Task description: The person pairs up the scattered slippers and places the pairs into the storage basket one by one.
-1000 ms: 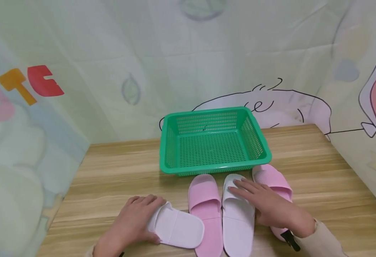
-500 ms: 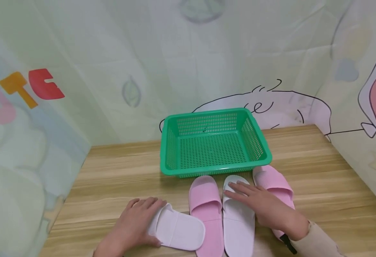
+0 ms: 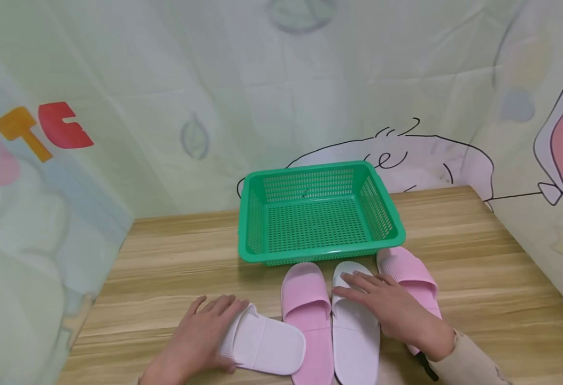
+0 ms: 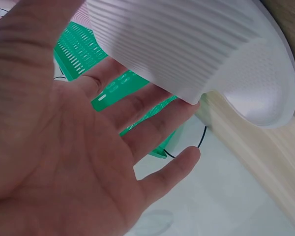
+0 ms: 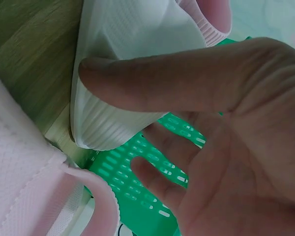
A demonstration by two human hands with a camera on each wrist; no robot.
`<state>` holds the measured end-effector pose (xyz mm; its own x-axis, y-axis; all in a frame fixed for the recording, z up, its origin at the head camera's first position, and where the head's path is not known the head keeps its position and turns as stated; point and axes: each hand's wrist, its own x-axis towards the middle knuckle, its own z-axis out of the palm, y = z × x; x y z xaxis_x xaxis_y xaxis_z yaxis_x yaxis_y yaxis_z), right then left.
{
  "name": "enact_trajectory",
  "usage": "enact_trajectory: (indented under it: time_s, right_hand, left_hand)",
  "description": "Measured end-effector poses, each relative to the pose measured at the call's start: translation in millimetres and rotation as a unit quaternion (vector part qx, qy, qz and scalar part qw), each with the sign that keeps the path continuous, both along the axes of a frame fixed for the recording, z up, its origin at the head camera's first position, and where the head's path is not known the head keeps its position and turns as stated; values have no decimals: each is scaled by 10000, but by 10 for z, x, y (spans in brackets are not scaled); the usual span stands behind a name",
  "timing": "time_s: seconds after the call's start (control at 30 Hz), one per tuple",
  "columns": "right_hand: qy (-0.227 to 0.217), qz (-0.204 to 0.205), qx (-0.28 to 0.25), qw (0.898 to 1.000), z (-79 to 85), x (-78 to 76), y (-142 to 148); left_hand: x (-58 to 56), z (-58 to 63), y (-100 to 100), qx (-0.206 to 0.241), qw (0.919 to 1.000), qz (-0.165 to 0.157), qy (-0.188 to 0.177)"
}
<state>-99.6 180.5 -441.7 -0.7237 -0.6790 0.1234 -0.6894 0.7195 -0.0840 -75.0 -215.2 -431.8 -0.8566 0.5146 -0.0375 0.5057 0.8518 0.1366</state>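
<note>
A white slipper [image 3: 271, 345] lies sideways at the front, its heel end overlapping the middle pink slipper [image 3: 305, 291]. My left hand [image 3: 204, 326] rests at its ribbed strap, thumb on the near side. In the left wrist view the fingers [image 4: 160, 125] stretch out nearly straight along the slipper's edge. A second white slipper [image 3: 355, 347] points away from me beside the pink one. Over its strap lies my right hand [image 3: 392, 307] with fingers spread. In the right wrist view the thumb [image 5: 152, 83] lies along that slipper's side.
Behind the slippers a green mesh basket [image 3: 322, 251] stands on the wooden table [image 3: 166, 262]. Another pink slipper [image 3: 408, 270] lies to the right, partly covered by my right forearm. Printed cloth [image 3: 204, 96] hangs along the back and sides.
My right hand has shifted slightly left and toward me over the white slipper's strap. The left hand, slippers and basket stay practically where they were.
</note>
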Motion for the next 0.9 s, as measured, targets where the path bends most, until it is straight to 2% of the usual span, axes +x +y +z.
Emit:
enact_trajectory:
  time_s: [0.2,0.4,0.6,0.9]
  right_hand:
    - [108,-81,-53,9999,-27,3,6]
    - [186,-102,-79,9997,-38,5,-4]
    - [173,-161,-103,9997,-29,7,-17]
    - [62,-219,-140,9996,-25,14,-26]
  left_hand:
    - [-11,11,-2,-21,10000,-62,2]
    - [6,37,-52,192,9997,-94,103]
    - [37,154,-83,504,9987,-92,-8]
    - [34,362,5,879,9933,-421,628]
